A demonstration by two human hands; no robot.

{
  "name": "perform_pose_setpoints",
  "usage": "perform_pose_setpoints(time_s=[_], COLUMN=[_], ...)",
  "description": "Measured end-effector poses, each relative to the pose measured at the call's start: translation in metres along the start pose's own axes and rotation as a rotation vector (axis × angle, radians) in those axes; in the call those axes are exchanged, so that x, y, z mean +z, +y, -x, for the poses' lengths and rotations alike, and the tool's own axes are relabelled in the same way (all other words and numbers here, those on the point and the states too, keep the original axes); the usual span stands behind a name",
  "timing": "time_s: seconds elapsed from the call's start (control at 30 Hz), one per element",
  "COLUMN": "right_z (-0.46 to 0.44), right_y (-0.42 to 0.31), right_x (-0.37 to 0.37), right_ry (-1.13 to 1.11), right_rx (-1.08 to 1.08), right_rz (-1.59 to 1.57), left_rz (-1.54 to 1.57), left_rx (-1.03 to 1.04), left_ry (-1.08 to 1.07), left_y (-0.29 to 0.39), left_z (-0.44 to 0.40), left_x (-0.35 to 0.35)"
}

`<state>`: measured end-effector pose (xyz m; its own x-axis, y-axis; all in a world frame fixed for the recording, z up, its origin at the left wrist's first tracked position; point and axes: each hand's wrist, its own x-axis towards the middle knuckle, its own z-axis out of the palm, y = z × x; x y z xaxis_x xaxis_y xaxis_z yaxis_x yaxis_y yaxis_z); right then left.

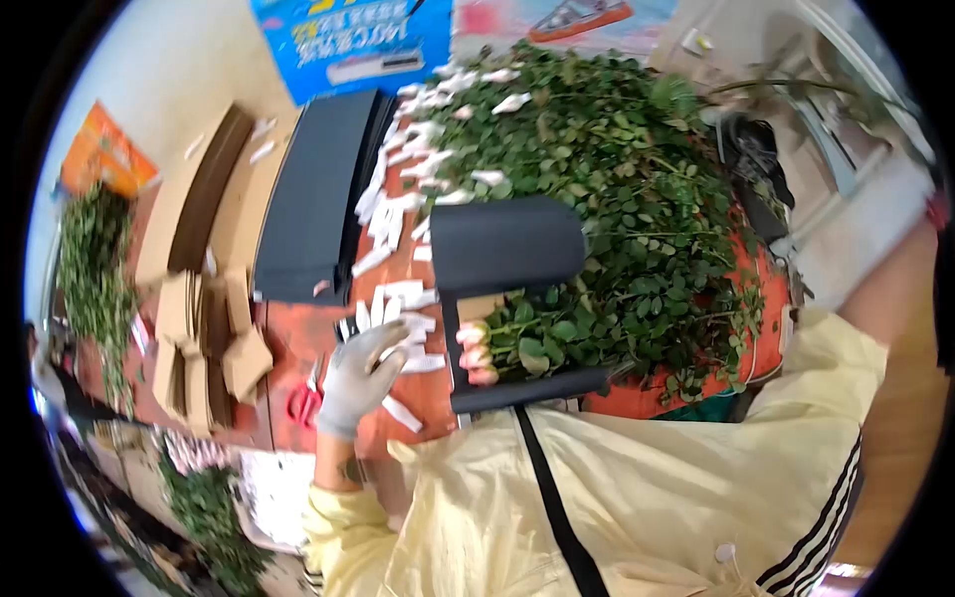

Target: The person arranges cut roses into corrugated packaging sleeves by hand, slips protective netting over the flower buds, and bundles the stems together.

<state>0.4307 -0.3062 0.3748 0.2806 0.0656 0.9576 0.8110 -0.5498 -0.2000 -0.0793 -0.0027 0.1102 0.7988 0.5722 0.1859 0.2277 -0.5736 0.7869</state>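
Observation:
My left hand (360, 378), in a pale grey glove, hovers at or just above the orange-red table, fingers apart and nothing visible in it. White strips (423, 363) lie around its fingertips; whether it touches them I cannot tell. Just left of the glove are red-handled scissors (303, 403). To its right, several pale pink roses (477, 356) lie heads-left in a black folded wrapper (507, 244) with upper and lower flaps. My right sleeve (821, 363) and bare forearm reach toward the right edge, where the hand is out of view.
A large heap of leafy rose stems (617, 199) covers the table's right side, many heads in white covers. Black sheets (313, 199) are stacked left of it, beside brown cardboard (214, 184) and folded cardboard pieces (204, 348). More greenery (95, 259) sits far left.

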Motion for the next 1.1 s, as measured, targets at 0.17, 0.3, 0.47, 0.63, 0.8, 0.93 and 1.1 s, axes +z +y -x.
perform_pose_setpoints(time_s=[0.17, 0.3, 0.47, 0.63, 0.8, 0.93, 1.1], right_z=[0.019, 0.186, 0.36, 0.378, 0.384, 0.395, 0.344], right_y=[-0.126, -0.22, -0.222, -0.233, -0.222, -0.217, -0.23], right_x=[-0.042, 0.013, 0.083, 0.095, 0.095, 0.094, 0.084], right_ry=[0.048, -0.74, -0.786, -1.394, -1.424, -1.41, -1.504], right_rx=[-0.681, -1.066, -1.43, -0.893, -0.795, -0.779, -0.76], right_rz=[-0.152, -0.325, 0.142, -0.231, -0.281, -0.344, -0.311], left_rz=[-0.1, -0.354, -0.445, -0.473, -0.45, -0.385, -0.333], left_rx=[0.116, 0.121, 0.089, 0.062, 0.156, 0.223, 0.167], left_ry=[-0.376, -0.482, -0.608, -0.655, -0.501, -0.446, -0.464], left_y=[0.006, -0.007, -0.006, 0.001, -0.007, -0.015, -0.027], left_z=[-0.026, -0.031, -0.027, -0.026, -0.019, -0.028, -0.042], left_x=[0.049, 0.097, 0.101, 0.097, 0.103, 0.096, 0.092])
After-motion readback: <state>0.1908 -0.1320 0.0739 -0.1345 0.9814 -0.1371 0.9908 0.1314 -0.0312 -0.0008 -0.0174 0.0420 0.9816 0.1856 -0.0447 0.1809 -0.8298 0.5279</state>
